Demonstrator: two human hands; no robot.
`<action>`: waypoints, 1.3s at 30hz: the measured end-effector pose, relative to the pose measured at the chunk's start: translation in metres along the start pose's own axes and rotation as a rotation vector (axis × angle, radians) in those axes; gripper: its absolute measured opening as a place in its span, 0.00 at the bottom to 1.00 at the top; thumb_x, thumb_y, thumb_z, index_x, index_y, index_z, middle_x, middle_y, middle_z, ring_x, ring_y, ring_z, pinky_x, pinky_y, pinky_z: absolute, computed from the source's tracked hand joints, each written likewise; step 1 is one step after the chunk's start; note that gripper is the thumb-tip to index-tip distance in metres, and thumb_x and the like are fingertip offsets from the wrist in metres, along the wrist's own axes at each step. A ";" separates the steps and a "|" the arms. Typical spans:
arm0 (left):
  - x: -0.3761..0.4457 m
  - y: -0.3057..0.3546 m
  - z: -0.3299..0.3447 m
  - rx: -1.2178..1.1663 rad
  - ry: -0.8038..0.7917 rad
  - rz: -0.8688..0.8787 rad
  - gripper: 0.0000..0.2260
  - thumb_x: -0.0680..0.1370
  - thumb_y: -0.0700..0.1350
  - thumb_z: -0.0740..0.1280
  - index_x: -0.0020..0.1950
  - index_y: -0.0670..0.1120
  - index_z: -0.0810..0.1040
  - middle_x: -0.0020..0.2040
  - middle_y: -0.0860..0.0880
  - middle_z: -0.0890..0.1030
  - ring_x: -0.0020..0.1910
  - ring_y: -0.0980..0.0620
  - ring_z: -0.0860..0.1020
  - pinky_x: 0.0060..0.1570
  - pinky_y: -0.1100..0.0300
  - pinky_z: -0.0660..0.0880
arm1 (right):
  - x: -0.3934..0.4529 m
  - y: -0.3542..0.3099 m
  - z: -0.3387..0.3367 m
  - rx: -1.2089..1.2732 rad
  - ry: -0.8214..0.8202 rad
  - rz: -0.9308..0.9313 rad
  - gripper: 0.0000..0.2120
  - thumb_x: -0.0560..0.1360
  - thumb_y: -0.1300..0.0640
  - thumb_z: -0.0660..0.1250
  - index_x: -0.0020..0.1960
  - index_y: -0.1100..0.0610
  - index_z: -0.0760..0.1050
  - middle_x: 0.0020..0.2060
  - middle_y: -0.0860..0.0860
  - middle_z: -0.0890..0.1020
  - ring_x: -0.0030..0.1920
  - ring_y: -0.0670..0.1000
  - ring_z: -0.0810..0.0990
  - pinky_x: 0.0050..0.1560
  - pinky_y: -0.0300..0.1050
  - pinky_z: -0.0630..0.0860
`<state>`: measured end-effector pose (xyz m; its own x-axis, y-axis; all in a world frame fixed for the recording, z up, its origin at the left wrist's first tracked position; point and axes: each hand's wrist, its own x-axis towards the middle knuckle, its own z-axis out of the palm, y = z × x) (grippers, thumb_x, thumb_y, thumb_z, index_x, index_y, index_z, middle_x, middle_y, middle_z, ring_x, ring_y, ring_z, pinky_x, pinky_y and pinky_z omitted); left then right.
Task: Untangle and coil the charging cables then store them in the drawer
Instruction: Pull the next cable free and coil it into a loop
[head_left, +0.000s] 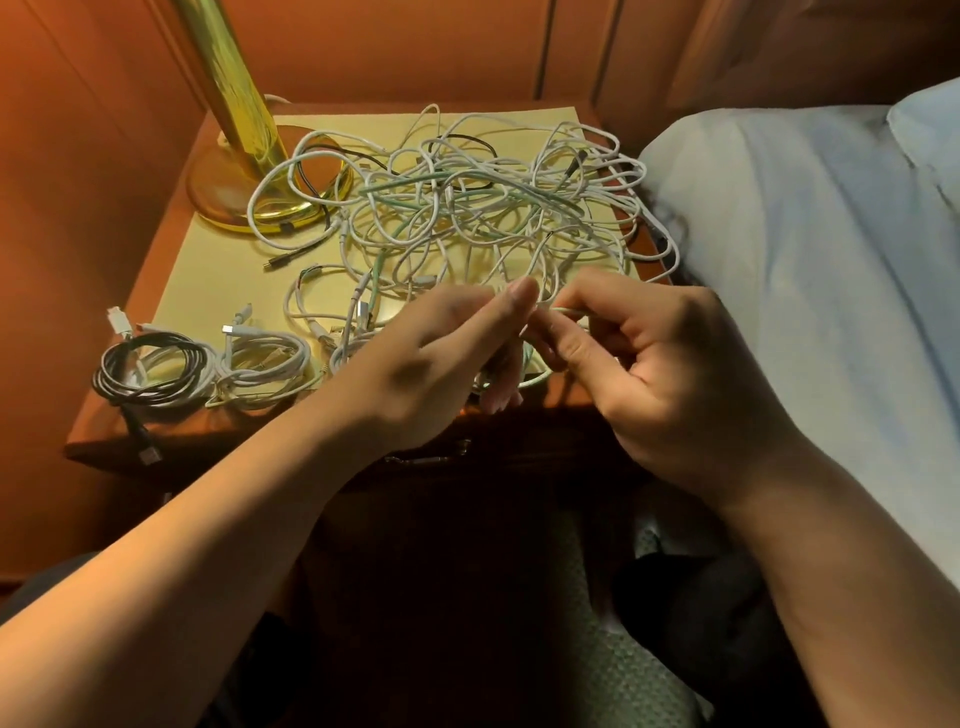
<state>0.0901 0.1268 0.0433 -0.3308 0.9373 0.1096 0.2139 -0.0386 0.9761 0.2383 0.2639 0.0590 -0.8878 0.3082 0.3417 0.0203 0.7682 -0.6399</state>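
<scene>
Hands (524, 338) pinch white cable (563, 310) over nightstand (104, 431) front edge; tangle (457, 208) fills top, overhanging right edge

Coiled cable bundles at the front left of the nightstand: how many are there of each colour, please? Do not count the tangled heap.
Black coiled bundle: 1
White coiled bundle: 1
Total: 2
Behind them the tangled heap is not yet sorted, and both hands work on one more white cable.

A white cable (563, 310) is being pinched between the left hand (447, 348) and right hand (660, 358) above the counter (208, 270) (tangled cables (457, 208) behind).
</scene>
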 end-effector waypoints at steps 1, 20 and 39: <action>0.000 0.002 0.001 -0.025 -0.023 -0.011 0.23 0.86 0.52 0.54 0.40 0.45 0.81 0.28 0.36 0.73 0.28 0.43 0.74 0.38 0.56 0.76 | 0.000 0.001 0.002 0.033 -0.007 0.011 0.09 0.84 0.50 0.68 0.47 0.54 0.78 0.32 0.50 0.80 0.31 0.51 0.81 0.31 0.53 0.77; -0.011 0.038 0.003 -0.794 -0.075 -0.423 0.26 0.74 0.61 0.63 0.21 0.47 0.69 0.15 0.51 0.65 0.18 0.57 0.73 0.36 0.58 0.83 | 0.010 -0.009 0.019 0.622 -0.135 0.188 0.21 0.81 0.43 0.66 0.51 0.62 0.80 0.43 0.69 0.81 0.38 0.72 0.77 0.35 0.69 0.75; -0.003 0.017 0.006 -0.464 0.258 -0.376 0.18 0.86 0.50 0.59 0.37 0.46 0.67 0.29 0.50 0.66 0.28 0.53 0.70 0.34 0.58 0.65 | 0.018 0.005 0.020 0.426 -0.004 0.152 0.12 0.79 0.49 0.72 0.44 0.58 0.81 0.25 0.59 0.72 0.23 0.55 0.67 0.24 0.46 0.66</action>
<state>0.1005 0.1258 0.0587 -0.5284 0.8048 -0.2704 -0.3596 0.0764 0.9300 0.2126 0.2616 0.0483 -0.8913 0.3966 0.2195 -0.0396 0.4143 -0.9093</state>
